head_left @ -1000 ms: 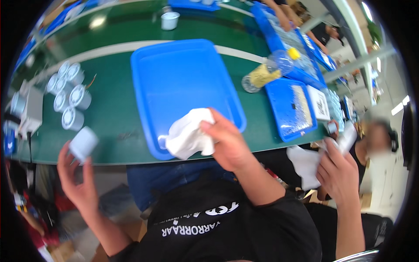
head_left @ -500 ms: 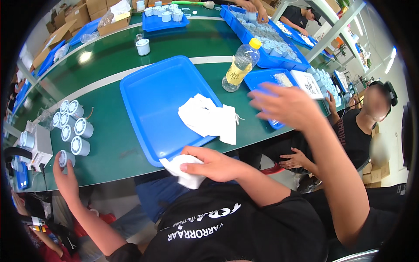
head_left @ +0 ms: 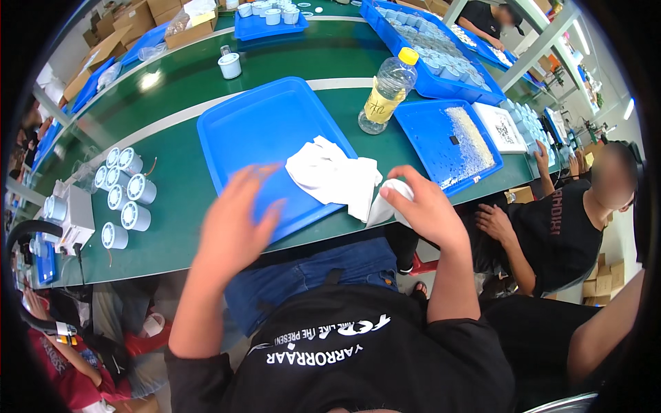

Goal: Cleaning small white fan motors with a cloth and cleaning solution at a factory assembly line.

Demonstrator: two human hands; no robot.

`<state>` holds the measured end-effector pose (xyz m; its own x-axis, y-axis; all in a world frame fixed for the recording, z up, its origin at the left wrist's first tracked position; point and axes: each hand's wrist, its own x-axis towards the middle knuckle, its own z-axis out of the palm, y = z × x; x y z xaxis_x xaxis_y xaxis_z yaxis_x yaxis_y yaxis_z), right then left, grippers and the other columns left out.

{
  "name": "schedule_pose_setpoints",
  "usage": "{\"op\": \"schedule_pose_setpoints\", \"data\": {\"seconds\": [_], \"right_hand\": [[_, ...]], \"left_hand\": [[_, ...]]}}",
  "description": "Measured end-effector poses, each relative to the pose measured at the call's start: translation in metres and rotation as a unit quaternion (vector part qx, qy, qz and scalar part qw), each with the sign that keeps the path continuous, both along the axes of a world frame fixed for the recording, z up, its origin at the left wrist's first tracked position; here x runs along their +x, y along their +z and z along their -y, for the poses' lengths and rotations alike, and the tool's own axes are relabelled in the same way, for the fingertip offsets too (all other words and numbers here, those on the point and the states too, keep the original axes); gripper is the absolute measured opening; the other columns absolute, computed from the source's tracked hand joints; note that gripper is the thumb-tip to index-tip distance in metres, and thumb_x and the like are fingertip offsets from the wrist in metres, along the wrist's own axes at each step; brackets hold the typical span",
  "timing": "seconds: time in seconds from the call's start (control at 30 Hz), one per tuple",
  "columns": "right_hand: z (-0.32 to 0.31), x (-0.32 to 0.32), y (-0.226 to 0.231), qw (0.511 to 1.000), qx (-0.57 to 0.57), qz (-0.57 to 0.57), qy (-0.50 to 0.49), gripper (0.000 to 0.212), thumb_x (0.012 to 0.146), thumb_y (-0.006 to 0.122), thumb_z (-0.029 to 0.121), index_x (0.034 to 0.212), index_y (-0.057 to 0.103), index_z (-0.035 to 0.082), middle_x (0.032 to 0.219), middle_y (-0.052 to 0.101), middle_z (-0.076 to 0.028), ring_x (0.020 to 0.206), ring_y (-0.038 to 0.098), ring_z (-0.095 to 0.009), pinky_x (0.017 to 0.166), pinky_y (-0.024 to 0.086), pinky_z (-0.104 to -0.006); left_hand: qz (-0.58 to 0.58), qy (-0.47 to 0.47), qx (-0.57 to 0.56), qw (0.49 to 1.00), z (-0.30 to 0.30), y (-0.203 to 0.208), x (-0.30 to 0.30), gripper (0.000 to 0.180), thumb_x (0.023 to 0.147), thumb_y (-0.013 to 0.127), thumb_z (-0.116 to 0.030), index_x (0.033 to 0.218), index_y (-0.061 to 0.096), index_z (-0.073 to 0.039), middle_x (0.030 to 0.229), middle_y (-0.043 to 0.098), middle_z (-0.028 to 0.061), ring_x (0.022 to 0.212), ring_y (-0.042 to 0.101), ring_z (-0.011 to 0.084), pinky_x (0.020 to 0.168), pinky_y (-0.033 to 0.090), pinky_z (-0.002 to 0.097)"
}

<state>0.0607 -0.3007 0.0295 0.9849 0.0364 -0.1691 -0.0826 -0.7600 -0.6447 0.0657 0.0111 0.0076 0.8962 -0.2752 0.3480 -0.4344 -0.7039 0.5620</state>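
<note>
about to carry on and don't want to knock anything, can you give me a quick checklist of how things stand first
1. Right hand has a grip on the white item: ok.
2. Left hand free: ok, nothing visible in it, though it is blurred.
3. White cloth wholly inside the blue tray: not ok, it hangs over the right rim.
4. Bottle capped: ok, yellow cap on.
5. Light blue cups on the left clear of the tray: ok.
6. Anything inside the white item: cannot tell.
</note>
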Motion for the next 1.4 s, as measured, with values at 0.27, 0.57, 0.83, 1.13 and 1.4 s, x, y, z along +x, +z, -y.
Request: {"op": "schedule_pose_setpoints", "data": {"seconds": [0.27, 0.57, 0.83, 1.13, 1.4], "right_hand": [[-0.008, 0.025, -0.027, 0.999, 0.012, 0.025, 0.032, 0.035, 0.092, 0.065, 0.032, 0.105, 0.067, 0.0, 0.095, 0.07, -0.025, 0.094, 0.066, -0.042, 0.081, 0.051, -0.0453], [0.0, 0.05, 0.004, 0.949, 0.308, -0.018, 0.057, 0.024, 0.094, 0.071, 0.025, 0.1, 0.066, 0.002, 0.086, 0.067, -0.005, 0.08, 0.059, -0.011, 0.071, 0.048, -0.0284], [-0.026, 0.081, 0.014, 0.935, 0.332, 0.055, 0.112, 0.032, 0.094, 0.071, 0.029, 0.11, 0.064, 0.002, 0.092, 0.07, -0.01, 0.083, 0.064, -0.014, 0.074, 0.051, -0.0307], [-0.022, 0.09, 0.034, 0.913, 0.374, 0.132, 0.096, 0.03, 0.097, 0.068, 0.025, 0.116, 0.062, 0.003, 0.102, 0.072, -0.011, 0.094, 0.067, -0.015, 0.079, 0.052, -0.0305], [0.002, 0.084, 0.017, 0.93, 0.351, 0.001, 0.111, 0.03, 0.099, 0.065, 0.035, 0.114, 0.063, 0.009, 0.089, 0.066, -0.004, 0.082, 0.061, -0.011, 0.073, 0.049, -0.0274]], "left_hand": [[-0.043, -0.126, 0.123, 0.984, 0.075, -0.025, 0.069, 0.042, 0.087, 0.069, -0.017, 0.128, 0.062, -0.014, 0.117, 0.063, 0.0154, 0.104, 0.063, 0.0364, 0.088, 0.052, 0.0447], [-0.312, -0.123, -0.312, 0.889, 0.06, 0.018, 0.083, 0.026, 0.092, 0.061, 0.0, 0.117, 0.062, -0.007, 0.104, 0.066, 0.0062, 0.091, 0.063, 0.0138, 0.079, 0.052, 0.0293], [-0.314, -0.172, -0.441, 0.823, 0.062, 0.051, 0.087, 0.035, 0.097, 0.059, -0.006, 0.132, 0.054, -0.003, 0.123, 0.061, 0.0082, 0.114, 0.059, 0.0165, 0.095, 0.049, 0.0324], [-0.224, -0.218, -0.329, 0.891, 0.07, 0.097, 0.105, 0.041, 0.092, 0.06, 0.005, 0.131, 0.056, -0.005, 0.121, 0.063, 0.0071, 0.113, 0.062, 0.0153, 0.095, 0.052, 0.0323], [0.155, -0.221, -0.22, 0.938, 0.117, 0.214, 0.195, 0.037, 0.085, 0.065, 0.007, 0.119, 0.065, -0.006, 0.114, 0.061, 0.0109, 0.105, 0.065, 0.0203, 0.089, 0.053, 0.0336]]}}
